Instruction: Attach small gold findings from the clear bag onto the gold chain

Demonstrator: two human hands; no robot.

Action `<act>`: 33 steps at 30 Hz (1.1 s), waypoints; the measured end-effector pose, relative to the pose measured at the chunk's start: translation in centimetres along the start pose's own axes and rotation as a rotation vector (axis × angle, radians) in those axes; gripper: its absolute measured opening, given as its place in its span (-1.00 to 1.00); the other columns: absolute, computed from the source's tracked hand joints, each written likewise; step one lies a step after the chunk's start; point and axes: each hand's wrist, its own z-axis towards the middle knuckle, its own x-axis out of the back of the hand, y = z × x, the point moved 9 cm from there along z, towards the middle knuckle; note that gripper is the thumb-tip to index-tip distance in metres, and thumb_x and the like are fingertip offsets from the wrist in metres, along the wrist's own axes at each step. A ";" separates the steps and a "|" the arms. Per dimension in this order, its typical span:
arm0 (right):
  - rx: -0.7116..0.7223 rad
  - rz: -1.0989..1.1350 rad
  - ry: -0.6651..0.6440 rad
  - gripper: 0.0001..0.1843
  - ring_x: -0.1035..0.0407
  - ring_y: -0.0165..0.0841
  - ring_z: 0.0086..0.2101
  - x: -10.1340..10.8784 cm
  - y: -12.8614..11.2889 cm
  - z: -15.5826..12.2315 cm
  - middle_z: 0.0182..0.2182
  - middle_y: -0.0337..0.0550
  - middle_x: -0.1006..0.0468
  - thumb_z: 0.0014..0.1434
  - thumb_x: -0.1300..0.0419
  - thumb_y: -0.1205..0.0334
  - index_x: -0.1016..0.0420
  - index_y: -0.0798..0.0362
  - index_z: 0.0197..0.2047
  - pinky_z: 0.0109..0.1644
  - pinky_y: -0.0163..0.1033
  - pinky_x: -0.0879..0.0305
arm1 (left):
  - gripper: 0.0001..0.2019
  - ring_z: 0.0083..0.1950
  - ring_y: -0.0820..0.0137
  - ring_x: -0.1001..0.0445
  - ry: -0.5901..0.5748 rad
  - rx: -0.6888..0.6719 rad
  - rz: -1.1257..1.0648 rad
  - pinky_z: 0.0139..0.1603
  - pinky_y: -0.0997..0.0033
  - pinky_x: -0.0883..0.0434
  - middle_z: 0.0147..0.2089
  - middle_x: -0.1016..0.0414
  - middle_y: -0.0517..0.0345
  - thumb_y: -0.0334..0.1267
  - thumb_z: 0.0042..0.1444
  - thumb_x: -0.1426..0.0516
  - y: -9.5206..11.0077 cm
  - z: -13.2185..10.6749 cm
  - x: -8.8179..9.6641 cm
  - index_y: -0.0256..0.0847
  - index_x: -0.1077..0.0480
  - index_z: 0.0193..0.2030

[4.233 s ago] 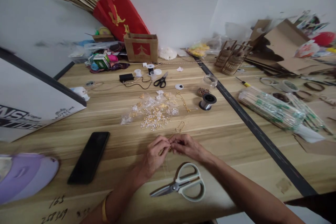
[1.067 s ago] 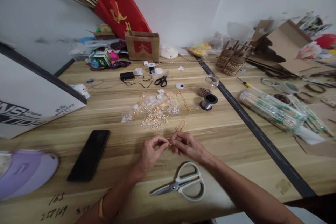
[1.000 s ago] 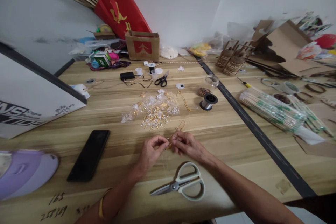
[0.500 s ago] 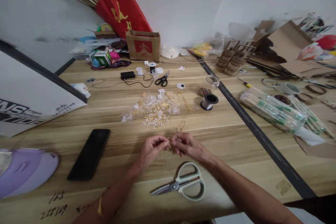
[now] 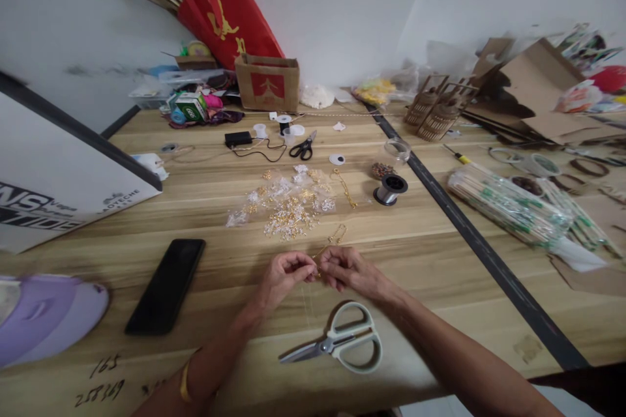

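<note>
My left hand [image 5: 289,273] and my right hand [image 5: 349,272] meet almost fingertip to fingertip over the wooden table, both pinched closed. Between and just behind them runs a thin gold beaded chain [image 5: 337,234], its far end lying on the wood. The right fingers close on its near end. What the left fingertips pinch is too small to make out; faint clear thread hangs below them. Beyond the hands lies a spread of gold and clear beads [image 5: 291,218] with small plastic bags. Nearer me rest white-handled scissors [image 5: 342,339], blades pointing left.
A black phone [image 5: 166,287] lies to the left. Behind the beads are a wire spool [image 5: 390,189], another gold chain [image 5: 346,189] and black scissors [image 5: 303,146]. Bagged sticks [image 5: 508,202] lie at right. A white box [image 5: 63,182] and purple visor [image 5: 53,319] occupy the left edge.
Both hands stay in nearly the same place, with only slight finger movement at the pinch. The objects on the table have not moved.
</note>
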 end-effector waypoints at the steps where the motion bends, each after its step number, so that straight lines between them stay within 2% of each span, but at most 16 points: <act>1: 0.004 0.001 0.000 -0.58 -0.17 -0.55 -0.66 0.0 -0.1 0.0 -0.64 -0.32 -0.34 0.12 -0.12 -0.12 -0.32 0.13 -0.37 -0.60 -0.45 -0.14 | -0.84 -0.50 0.47 -0.40 -0.002 0.003 0.001 -0.40 0.50 -0.34 -0.57 -0.47 0.18 -0.25 -0.19 -0.27 0.0 0.0 0.0 -0.31 -0.45 -0.49; 16: 0.012 0.043 -0.016 -0.60 -0.17 -0.55 -0.65 -0.2 -0.1 0.0 -0.64 -0.32 -0.33 0.12 -0.15 -0.10 -0.33 0.12 -0.38 -0.60 -0.44 -0.13 | -0.82 -0.49 0.47 -0.39 0.001 -0.043 0.037 -0.40 0.49 -0.34 -0.54 -0.47 0.17 -0.23 -0.19 -0.29 0.1 -0.1 0.1 -0.30 -0.44 -0.49; 24: -0.011 0.052 -0.017 -0.59 -0.18 -0.55 -0.64 -0.2 0.2 0.0 -0.63 -0.32 -0.34 0.09 -0.18 -0.11 -0.33 0.13 -0.37 -0.59 -0.45 -0.16 | -0.87 -0.48 0.48 -0.37 0.016 -0.053 0.090 -0.41 0.52 -0.30 -0.53 -0.45 0.19 -0.30 -0.17 -0.28 0.1 -0.1 0.4 -0.31 -0.43 -0.49; 33: -0.026 0.074 -0.035 -0.59 -0.23 -0.54 -0.64 -0.5 0.1 0.0 -0.63 -0.31 -0.37 0.05 -0.22 -0.09 -0.34 0.13 -0.38 -0.57 -0.43 -0.21 | -0.85 -0.42 0.44 -0.39 0.041 -0.163 0.103 -0.35 0.48 -0.32 -0.49 -0.46 0.15 -0.27 -0.15 -0.26 0.8 -0.2 0.6 -0.29 -0.40 -0.52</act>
